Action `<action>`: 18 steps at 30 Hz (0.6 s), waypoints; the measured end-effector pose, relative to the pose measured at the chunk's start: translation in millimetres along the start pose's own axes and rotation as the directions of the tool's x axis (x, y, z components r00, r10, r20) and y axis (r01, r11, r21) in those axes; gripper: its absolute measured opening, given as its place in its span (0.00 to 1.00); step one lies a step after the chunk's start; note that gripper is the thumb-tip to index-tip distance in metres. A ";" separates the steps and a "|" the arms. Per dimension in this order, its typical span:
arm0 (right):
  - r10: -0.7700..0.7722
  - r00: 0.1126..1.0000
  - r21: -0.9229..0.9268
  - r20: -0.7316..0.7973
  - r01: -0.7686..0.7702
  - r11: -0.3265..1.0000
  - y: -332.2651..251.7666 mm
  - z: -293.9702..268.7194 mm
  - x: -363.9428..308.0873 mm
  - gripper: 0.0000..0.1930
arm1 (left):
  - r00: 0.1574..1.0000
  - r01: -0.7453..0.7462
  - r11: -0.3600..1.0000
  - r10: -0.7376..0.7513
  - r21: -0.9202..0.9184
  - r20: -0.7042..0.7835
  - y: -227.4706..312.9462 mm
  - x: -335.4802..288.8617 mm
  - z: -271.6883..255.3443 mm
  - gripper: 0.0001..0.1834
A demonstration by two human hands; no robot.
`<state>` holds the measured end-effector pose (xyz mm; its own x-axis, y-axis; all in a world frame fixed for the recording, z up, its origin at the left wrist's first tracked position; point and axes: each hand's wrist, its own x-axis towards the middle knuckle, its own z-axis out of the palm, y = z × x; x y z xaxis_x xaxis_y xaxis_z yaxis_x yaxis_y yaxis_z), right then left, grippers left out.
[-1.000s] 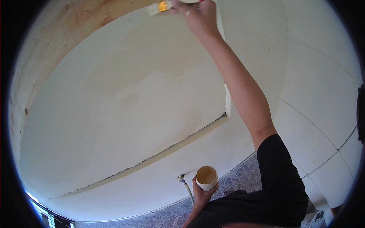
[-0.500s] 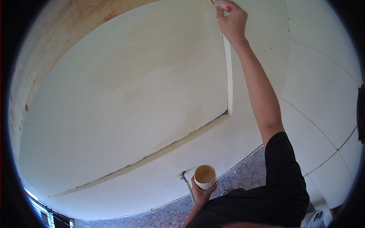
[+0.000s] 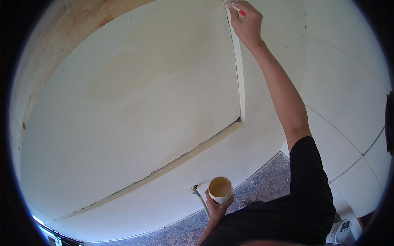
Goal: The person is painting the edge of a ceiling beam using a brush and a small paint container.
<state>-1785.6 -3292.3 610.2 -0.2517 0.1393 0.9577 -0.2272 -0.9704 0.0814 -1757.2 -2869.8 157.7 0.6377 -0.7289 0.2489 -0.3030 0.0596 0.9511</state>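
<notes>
My left hand (image 3: 216, 209) is wrapped round a small white tub (image 3: 221, 200), held upright in front of the lower wall. Inside the tub shows a tan liquid that looks like paint. At the top of the view my right hand (image 3: 248, 25) pinches a paintbrush (image 3: 242, 13) by its pale, red-tipped handle. The brush's head is partly hidden and close to the picture's upper edge, beside the right border of a large off-white panel (image 3: 164, 106). Darker, damp-looking beige patches spread over the panel. Whether the bristles touch it I cannot tell.
A narrow ledge with a rough dark crack (image 3: 180, 158) runs below the panel. Near the tub a tap (image 3: 194, 190) with a hose sticks out of the wall. Patterned tiles (image 3: 266, 178) cover the floor; a white bucket (image 3: 340, 233) stands at lower right. Wood (image 3: 49, 45) frames the upper left.
My right hand with the paintbrush has moved slightly left and down, and the handle has tilted. The view has shifted a little. My left hand still holds the tub.
</notes>
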 end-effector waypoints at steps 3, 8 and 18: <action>-0.094 0.993 0.012 0.078 0.093 0.996 -7.7 2.7 -37.5 0.04 | 1.000 -0.017 1.000 0.017 -0.002 -0.013 -2.9 0.8 -1.5 0.51; -0.023 0.977 0.213 0.210 -0.023 0.977 -42.8 -39.4 -95.8 0.03 | 0.999 -0.031 0.999 0.032 0.029 -0.024 -4.0 1.4 -0.3 0.50; -0.196 0.980 0.043 0.027 0.194 0.980 -34.3 12.7 -45.1 0.09 | 0.999 -0.039 0.999 0.039 0.004 -0.017 -2.7 2.9 10.0 0.49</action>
<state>-1754.5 -3267.9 567.7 -0.1767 0.3209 0.9305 -0.2316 -0.9324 0.2776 -1761.6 -2878.9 154.0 0.6376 -0.7142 0.2887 -0.3300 0.0854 0.9401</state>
